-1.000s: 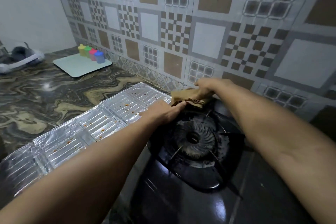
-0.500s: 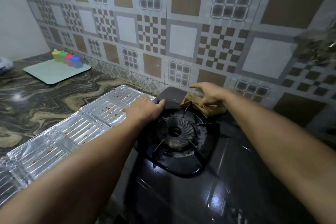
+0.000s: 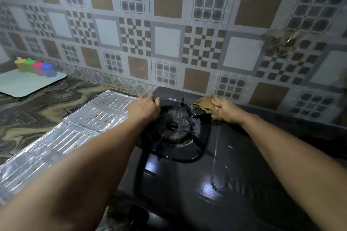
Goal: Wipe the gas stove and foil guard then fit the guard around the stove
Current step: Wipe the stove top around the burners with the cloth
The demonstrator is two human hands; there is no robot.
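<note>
Wiping step, stove (image 3: 197, 184) back edge. Right hand (image 3: 226, 111) grips the brown cloth (image 3: 203, 104), fingers curled round it, at the stove's back edge just right of the burner (image 3: 171, 125), near the tiled wall (image 3: 169, 24). Left hand (image 3: 144, 108) rests on the stove's back-left corner, fingers bent over the rim, bracing it; whether they truly clamp it I cannot tell.

To do it well: keep the left hand steadying, press the cloth flat, drag it along the back edge and round the pan support without snagging the prongs. Grime shows round the burner ring, likely needs firmer passes.

Foil guard (image 3: 75, 133) lies flat on the counter (image 3: 33, 114), touching the stove's left side, orange specks on it, looks not yet wiped.

Room: little gap between stove back and wall, tight for cloth. Open stove top toward the front and right. Tray (image 3: 22, 85) with coloured cups (image 3: 36, 66) sits well apart at the counter's far left.
</note>
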